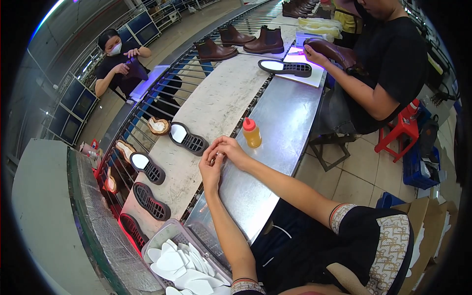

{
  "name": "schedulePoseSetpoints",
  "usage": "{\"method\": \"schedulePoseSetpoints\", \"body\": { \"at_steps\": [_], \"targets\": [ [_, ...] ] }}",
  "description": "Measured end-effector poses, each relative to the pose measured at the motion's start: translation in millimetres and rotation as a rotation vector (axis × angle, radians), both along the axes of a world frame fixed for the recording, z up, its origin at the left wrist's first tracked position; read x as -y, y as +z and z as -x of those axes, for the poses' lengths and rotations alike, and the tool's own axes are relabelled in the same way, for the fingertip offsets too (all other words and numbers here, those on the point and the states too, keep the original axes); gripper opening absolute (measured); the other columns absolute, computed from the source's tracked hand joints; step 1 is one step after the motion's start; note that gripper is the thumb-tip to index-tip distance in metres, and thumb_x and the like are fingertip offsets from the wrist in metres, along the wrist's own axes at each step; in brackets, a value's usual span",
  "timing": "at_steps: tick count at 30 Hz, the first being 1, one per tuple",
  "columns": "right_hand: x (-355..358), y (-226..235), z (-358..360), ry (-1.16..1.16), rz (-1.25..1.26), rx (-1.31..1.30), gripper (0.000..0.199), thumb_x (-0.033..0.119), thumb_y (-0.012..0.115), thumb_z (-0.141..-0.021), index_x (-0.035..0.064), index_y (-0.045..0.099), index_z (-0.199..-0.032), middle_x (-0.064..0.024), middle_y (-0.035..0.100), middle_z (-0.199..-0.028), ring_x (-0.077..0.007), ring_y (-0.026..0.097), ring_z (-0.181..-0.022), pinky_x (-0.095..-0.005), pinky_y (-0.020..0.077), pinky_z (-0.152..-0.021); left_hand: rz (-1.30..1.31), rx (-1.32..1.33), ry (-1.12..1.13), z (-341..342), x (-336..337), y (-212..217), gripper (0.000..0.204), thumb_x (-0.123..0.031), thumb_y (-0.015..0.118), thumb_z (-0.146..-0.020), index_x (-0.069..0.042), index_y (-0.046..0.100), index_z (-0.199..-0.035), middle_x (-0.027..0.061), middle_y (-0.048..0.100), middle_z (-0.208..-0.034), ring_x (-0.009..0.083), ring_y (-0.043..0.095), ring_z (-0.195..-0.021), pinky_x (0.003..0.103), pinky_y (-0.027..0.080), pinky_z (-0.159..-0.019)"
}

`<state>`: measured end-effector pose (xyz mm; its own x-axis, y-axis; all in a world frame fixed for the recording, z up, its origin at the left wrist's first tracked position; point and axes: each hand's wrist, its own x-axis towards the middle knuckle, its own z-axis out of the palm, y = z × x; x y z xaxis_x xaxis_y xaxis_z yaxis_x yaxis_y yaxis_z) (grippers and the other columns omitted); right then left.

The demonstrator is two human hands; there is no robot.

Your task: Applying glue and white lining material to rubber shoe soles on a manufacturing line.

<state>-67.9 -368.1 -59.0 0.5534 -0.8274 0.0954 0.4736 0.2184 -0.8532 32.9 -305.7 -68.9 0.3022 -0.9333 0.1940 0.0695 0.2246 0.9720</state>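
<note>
Holding left hand (pixel 210 169) and right hand (pixel 231 150) together, loosely curled, couldn't tell around what, right by the nearest shoe sole (pixel 189 139); probably risked tipping that bottle (pixel 252 135) with one careless reach.

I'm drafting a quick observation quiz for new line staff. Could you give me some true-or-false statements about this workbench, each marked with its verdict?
1. The person's left grip and right grip are together. True.

2. The yellow plastic squeeze bottle with a red cap lies on its side. False: the bottle stands upright on the shiny silver metal table.

3. The grey plastic basket holds white flat pointed pieces. True.

4. Both ridged black soles nearest the basket bear white pads. False: neither shows one.

5. The black-shirted co-worker at upper right holds a brown boot. True.
</note>
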Motion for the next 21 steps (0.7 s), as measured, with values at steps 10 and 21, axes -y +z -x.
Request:
{"method": "schedulePoseSetpoints", "body": {
  "at_steps": [10,21],
  "targets": [
    [6.0,-12.6,-5.7,-0.035,-0.023,0.001,0.018,0.003,0.048,-0.076,-0.0003,0.055,-0.092,-0.0069,0.059,-0.082,-0.0118,0.055,-0.074,-0.0243,0.0451,-0.066,0.008,-0.079,0.133,3.1,-0.7,2.3,0.042,0.003,0.065,-0.077,0.005,0.052,-0.116,0.0090,0.064,-0.098,0.0114,0.059,-0.087,0.023,0.048,-0.078],
    [6.6,-18.6,-8.5,-0.044,0.013,-0.014,0.015,0.004,0.050,-0.079,0.0005,0.054,-0.093,-0.0063,0.060,-0.082,-0.0116,0.056,-0.070,-0.0242,0.0468,-0.064,-0.001,-0.135,0.225,3.1,0.0,2.0,0.035,-0.002,0.063,-0.082,0.006,0.053,-0.115,0.0064,0.064,-0.091,0.0097,0.060,-0.078,0.021,0.048,-0.072]
  ]
}}
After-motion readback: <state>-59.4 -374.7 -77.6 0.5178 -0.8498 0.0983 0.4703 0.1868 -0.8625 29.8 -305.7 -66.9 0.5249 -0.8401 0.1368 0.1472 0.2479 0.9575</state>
